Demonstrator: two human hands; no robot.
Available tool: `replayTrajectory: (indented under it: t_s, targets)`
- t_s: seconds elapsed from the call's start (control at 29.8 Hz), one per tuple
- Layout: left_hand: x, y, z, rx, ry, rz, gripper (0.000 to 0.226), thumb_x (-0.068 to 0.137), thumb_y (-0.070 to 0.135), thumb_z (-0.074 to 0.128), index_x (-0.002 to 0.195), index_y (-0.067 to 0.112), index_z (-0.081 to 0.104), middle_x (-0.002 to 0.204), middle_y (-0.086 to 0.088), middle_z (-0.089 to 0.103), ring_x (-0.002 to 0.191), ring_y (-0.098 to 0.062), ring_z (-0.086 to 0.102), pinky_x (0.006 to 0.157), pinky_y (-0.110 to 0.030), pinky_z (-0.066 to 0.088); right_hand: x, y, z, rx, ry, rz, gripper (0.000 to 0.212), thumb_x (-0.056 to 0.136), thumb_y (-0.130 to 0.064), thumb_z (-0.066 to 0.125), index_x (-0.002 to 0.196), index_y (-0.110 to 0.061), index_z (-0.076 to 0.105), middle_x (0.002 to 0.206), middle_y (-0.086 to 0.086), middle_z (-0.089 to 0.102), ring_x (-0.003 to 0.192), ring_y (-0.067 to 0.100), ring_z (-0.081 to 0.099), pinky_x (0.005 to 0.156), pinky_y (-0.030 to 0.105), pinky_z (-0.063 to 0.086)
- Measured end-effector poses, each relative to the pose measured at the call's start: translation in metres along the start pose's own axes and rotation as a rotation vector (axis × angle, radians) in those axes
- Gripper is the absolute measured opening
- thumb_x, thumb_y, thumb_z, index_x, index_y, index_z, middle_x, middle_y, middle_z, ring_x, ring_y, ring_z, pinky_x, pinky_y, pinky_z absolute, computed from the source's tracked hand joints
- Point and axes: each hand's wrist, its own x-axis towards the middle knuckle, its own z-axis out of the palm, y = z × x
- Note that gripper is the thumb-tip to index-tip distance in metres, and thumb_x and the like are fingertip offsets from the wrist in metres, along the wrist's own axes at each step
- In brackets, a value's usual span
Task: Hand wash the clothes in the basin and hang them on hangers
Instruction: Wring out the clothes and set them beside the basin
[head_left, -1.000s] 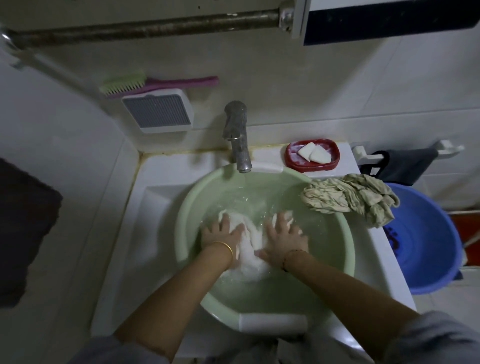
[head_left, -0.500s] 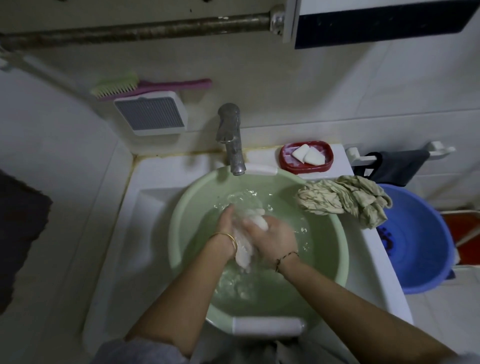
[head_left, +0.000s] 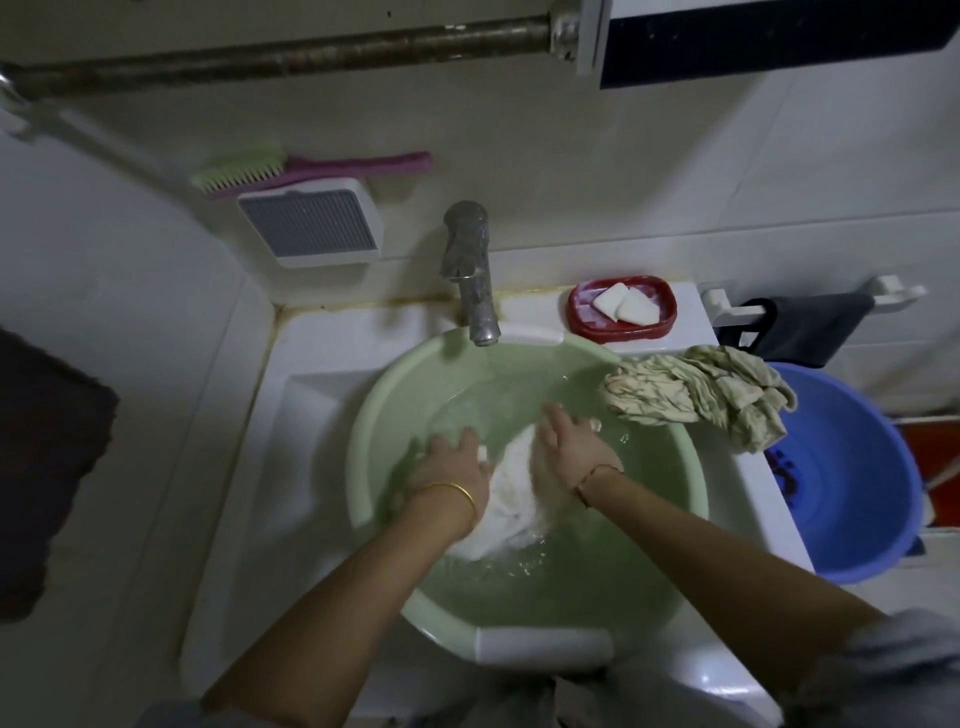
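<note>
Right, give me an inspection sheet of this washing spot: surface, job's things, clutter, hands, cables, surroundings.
Surface: white sink, wet, with a green basin of water sitting in it under the tap.
Job's things: white cloth in the basin water; a wrung beige cloth draped over the basin's right rim. No hangers seen.
Clutter: red soap dish with two soap pieces behind the basin; brush on a wall box.
Hands: left hand and right hand both on the white cloth, fingers blurred.
Cables: nothing seen.
Surroundings: blue tub to the right; dark cloth on a wall rail; tiled walls.
</note>
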Motion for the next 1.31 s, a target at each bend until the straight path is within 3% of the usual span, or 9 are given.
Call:
replayTrajectory:
  t_s: [0.13,0.3,0.47,0.57,0.71,0.87,1.01,1.11,1.31]
  targets:
    - [0.002,0.004,0.028,0.456,-0.174,0.123,0.071,0.092,0.066,0.021,0.15,0.034,-0.006,0.158,-0.01,-0.016,0.14,-0.048,-0.011,0.112,-0.062,0.004,-0.004,0.019,0.028,-0.439,-0.138,-0.036,0.054,0.1,-0.033,0.029,0.149,-0.026,0.006,0.156,0.017,0.004,0.138,0.044,0.018,0.104,0.054,0.035]
    - [0.009,-0.003,0.045,0.462,-0.324,0.16,0.064,0.096,0.053,0.028,0.15,0.036,-0.004,0.158,-0.008,-0.014,0.142,-0.043,-0.005,0.113,-0.058,-0.001,-0.007,0.02,0.035,-0.475,-0.173,0.081,0.053,0.1,-0.019,0.031,0.151,-0.013,0.016,0.152,0.015,0.028,0.135,0.032,0.035,0.105,0.044,0.035]
    - [0.007,-0.002,-0.003,0.147,-0.315,0.321,0.057,0.092,0.047,0.047,0.144,0.029,0.033,0.156,-0.008,0.018,0.142,-0.03,0.018,0.116,-0.041,0.016,-0.007,0.017,0.007,0.318,-0.226,0.208,0.031,0.096,-0.011,0.049,0.124,0.001,0.054,0.11,0.013,0.062,0.091,0.022,0.06,0.081,0.027,0.052]
    - [0.0,-0.012,-0.022,0.081,-0.23,0.369,0.094,0.079,0.048,0.069,0.151,0.026,0.013,0.158,-0.011,0.01,0.146,-0.025,0.007,0.117,-0.032,0.009,-0.027,-0.009,-0.025,0.873,-0.266,0.304,0.015,0.096,-0.014,0.053,0.097,0.0,0.057,0.064,0.006,0.059,0.045,0.013,0.057,0.039,0.02,0.045]
    - [-0.004,-0.024,-0.014,-0.035,-0.157,0.379,0.138,0.054,0.052,0.084,0.151,0.016,-0.006,0.158,-0.007,0.006,0.146,-0.023,0.007,0.119,-0.035,0.014,-0.058,-0.053,-0.064,1.316,-0.441,0.309,0.033,0.096,-0.028,0.052,0.083,0.001,0.057,0.068,0.013,0.062,0.054,0.023,0.061,0.043,0.027,0.052]
    - [-0.02,-0.018,-0.016,-0.744,0.034,0.419,0.106,0.052,0.022,0.092,0.14,0.005,0.035,0.135,0.0,0.047,0.12,-0.007,0.047,0.084,0.004,0.034,-0.078,-0.087,-0.096,1.447,-0.599,0.221,0.053,0.094,-0.041,0.049,0.067,0.001,0.067,0.064,0.012,0.066,0.051,0.021,0.065,0.048,0.029,0.054]
    - [-0.031,-0.003,-0.038,-1.017,0.26,0.391,0.061,0.069,-0.004,0.079,0.12,0.01,0.047,0.1,0.015,0.051,0.086,0.02,0.052,0.075,-0.002,0.038,-0.092,-0.095,-0.109,1.504,-0.685,0.128,0.03,0.074,-0.029,0.071,0.076,0.001,0.07,0.074,0.012,0.069,0.061,0.023,0.069,0.055,0.036,0.057]
    - [-0.038,0.004,-0.051,-1.187,0.397,0.31,0.053,0.079,-0.017,0.061,0.123,0.008,0.047,0.088,0.017,0.048,0.076,0.011,0.049,0.071,-0.01,0.039,-0.105,-0.086,-0.12,1.588,-0.736,0.017,0.036,0.053,-0.018,0.086,0.082,-0.001,0.073,0.083,0.01,0.071,0.07,0.022,0.07,0.068,0.034,0.057]
    - [-0.049,0.014,-0.074,-1.07,0.667,0.28,0.026,0.086,-0.003,0.056,0.106,0.012,0.047,0.094,-0.005,0.053,0.085,-0.014,0.048,0.061,-0.009,0.034,-0.081,-0.033,-0.079,1.18,-0.177,0.194,0.02,0.092,-0.029,0.048,0.094,-0.02,0.066,0.088,0.003,0.069,0.087,0.027,0.06,0.066,0.033,0.05]
